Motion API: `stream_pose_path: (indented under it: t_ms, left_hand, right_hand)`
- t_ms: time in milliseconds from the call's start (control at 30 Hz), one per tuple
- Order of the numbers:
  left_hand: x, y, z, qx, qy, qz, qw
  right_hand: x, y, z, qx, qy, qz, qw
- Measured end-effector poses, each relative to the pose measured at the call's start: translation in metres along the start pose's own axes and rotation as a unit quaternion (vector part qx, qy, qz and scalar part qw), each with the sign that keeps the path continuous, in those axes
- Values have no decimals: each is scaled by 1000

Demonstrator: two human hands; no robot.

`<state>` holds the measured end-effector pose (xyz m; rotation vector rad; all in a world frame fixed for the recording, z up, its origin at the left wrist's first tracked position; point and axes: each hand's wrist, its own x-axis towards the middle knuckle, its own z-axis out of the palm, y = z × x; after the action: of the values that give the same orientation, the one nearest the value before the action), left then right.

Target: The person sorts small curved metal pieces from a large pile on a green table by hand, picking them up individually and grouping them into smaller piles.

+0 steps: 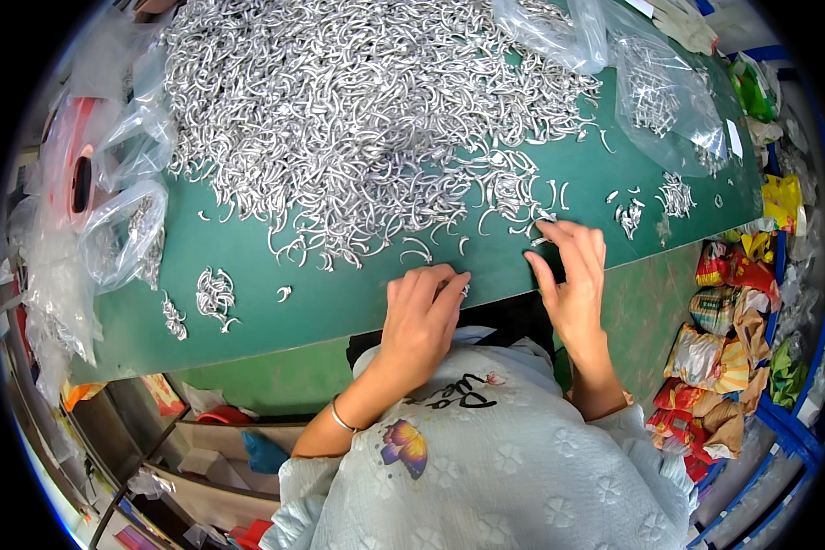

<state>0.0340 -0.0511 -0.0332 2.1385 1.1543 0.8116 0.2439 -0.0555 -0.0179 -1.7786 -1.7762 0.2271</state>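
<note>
Head view: our left hand (426, 304) is curled, its hold we cannot tell, while our right hand (570, 266), thumb and fingers parted, is near curved metal pieces (339, 119) heaped on the green counter (339, 307).

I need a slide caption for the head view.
Left hand and right hand near a heap of curved silvery pieces on a green table.

Small, curved, silver-coloured metal pieces (357, 110) observed, heaped in a broad, tangled pile, glossy, lying at mixed angles. Stray pieces lie singly along the pile's near edge. One piece (538, 242) sits by the right hand's (576, 275) fingertips; another (466, 291) shows, mostly hidden, at the left hand's (420, 310) fingers.
</note>
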Motion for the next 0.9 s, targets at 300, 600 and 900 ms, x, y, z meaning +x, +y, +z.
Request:
stream_pose_path:
  t_ms: [300, 600, 900]
  left_hand:
    - [5, 6, 5, 20, -14, 14, 1000]
    - [-3, 7, 1, 24, -9, -13, 1000]
    - [-9, 6, -4, 24, 15, -35, 999]
  right_hand:
    - [-3, 4, -4, -50, 9, -11, 999]
    - [-3, -17, 16, 54, 17, -70, 996]
    - [-3, -22, 20, 34, -28, -77, 996]
